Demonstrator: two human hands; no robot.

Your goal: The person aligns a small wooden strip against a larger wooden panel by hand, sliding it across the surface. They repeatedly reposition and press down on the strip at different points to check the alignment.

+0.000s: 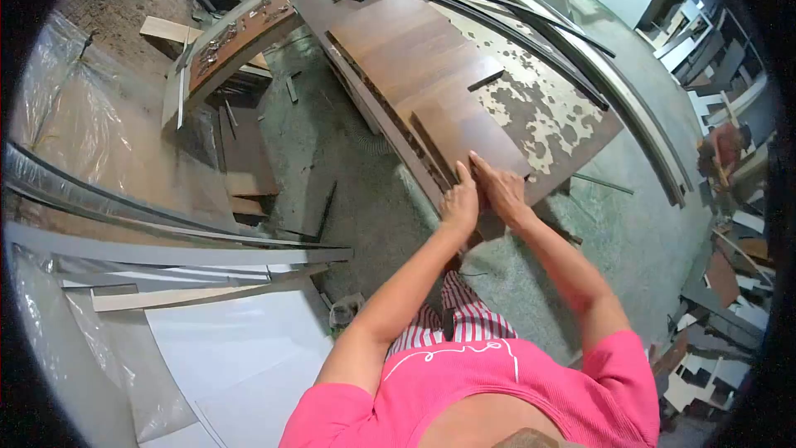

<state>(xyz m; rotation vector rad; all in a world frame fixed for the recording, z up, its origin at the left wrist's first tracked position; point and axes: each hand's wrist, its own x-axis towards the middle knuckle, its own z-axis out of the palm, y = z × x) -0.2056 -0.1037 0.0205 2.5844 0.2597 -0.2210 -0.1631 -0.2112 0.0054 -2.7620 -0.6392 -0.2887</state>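
Note:
A short brown wood-grain panel (468, 129) lies at the near end of the workbench, on top of a longer brown panel (406, 50). My left hand (460, 202) is at its near left corner, with the fingers curled against the edge and one digit extended along it. Beside it, my right hand (500, 188) rests on the panel's near end with its fingers stretched out. The two hands almost touch. Their undersides are hidden from me. A small dark strip (486, 80) lies by the short panel's far right corner.
The bench top (543, 116) is blotched brown and cream. Long dark metal profiles (531, 12) run along its right side. A small table (240, 41) with scattered hardware stands at left. White sheets (240, 357) lie front left. A person (725, 149) is among offcuts at right.

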